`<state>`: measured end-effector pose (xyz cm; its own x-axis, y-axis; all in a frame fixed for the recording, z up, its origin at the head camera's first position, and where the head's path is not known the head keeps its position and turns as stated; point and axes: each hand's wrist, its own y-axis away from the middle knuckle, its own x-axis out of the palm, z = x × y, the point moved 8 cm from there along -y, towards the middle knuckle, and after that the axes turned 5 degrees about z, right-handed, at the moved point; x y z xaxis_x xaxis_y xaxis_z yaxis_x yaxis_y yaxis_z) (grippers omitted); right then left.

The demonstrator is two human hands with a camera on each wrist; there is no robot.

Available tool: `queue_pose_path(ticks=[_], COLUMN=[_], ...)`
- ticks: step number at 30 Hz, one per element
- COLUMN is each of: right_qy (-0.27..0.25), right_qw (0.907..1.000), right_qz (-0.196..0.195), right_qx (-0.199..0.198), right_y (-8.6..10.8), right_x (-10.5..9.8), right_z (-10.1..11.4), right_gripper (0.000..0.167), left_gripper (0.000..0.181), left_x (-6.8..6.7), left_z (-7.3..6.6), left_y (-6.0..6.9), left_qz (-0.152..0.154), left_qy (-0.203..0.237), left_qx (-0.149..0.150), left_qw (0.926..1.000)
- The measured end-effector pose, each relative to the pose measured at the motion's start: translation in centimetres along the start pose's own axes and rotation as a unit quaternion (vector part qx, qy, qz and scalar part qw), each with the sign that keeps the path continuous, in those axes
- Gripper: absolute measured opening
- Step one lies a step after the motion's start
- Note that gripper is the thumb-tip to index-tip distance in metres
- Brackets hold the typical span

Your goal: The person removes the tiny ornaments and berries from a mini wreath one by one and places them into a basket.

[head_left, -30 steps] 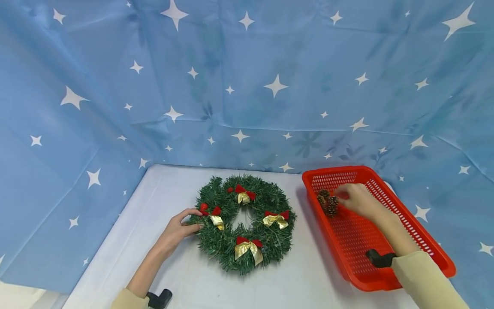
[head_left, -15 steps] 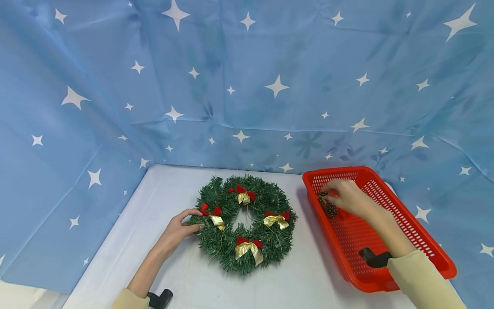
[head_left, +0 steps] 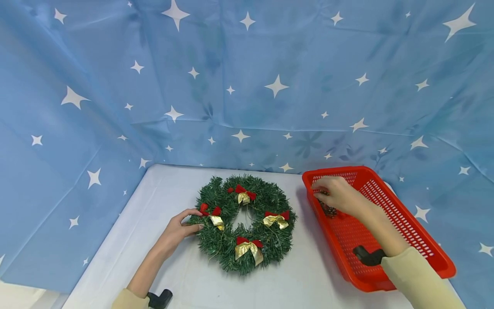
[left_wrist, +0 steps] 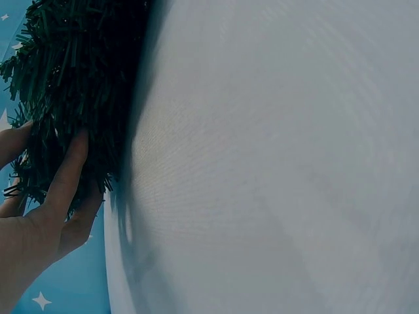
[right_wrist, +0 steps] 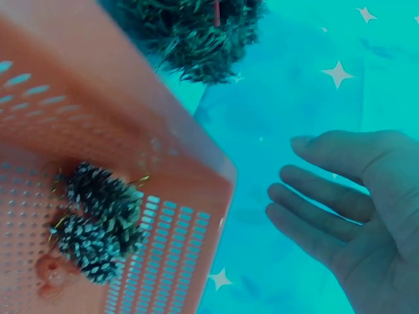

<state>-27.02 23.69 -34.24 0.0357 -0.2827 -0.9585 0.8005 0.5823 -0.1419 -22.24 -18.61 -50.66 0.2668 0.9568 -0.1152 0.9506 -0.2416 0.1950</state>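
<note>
A green Christmas wreath [head_left: 270, 244] lies on the white table, with red and gold bows [head_left: 248, 249] round it and small red balls at its upper left. My left hand [head_left: 175, 231] grips the wreath's left edge, fingers and thumb in the greenery, as the left wrist view also shows. Over the far left part of a red plastic basket [head_left: 359, 283] hovers my right hand [head_left: 339, 195]. Its fingers are loosely bent, and nothing shows between them in the right wrist view. Below it, frosted pinecones [right_wrist: 91, 248] with gold loops lie in the basket, partly hidden in the head view.
A small reddish object [right_wrist: 52, 271], too blurred to name, lies beside the pinecones. The white tabletop [head_left: 216, 287] ends against a blue curtain [head_left: 247, 86] with white stars at the back and sides. The basket's raised rim stands right of the wreath.
The right hand has moved left and slightly away from me over the basket, from beside the pinecones to above them. The left hand and wreath have stayed still.
</note>
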Motion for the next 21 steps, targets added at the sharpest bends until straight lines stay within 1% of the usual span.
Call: queue_pose_path(ticks=[6, 13, 21], right_qy=[-0.025, -0.015, -0.031], right_qw=[0.9996, 0.9998, 0.9990], right_qz=[0.010, 0.014, 0.014], right_qx=[-0.004, -0.009, -0.028], right_y=[-1.1, -2.2, -3.6], right_x=[0.2, 0.3, 0.9], right_z=[1.0, 2.1, 3.1], right_gripper=[0.016, 0.019, 0.018], left_gripper=[0.042, 0.042, 0.043], left_x=[0.0, 0.1, 0.1], left_z=[-0.1, -0.1, -0.1], left_y=[0.1, 0.1, 0.1], left_qz=[0.001, -0.001, 0.002], left_qy=[0.002, 0.005, 0.007], left_qx=[0.006, 0.006, 0.005], left_qw=[1.0000, 1.0000, 1.0000])
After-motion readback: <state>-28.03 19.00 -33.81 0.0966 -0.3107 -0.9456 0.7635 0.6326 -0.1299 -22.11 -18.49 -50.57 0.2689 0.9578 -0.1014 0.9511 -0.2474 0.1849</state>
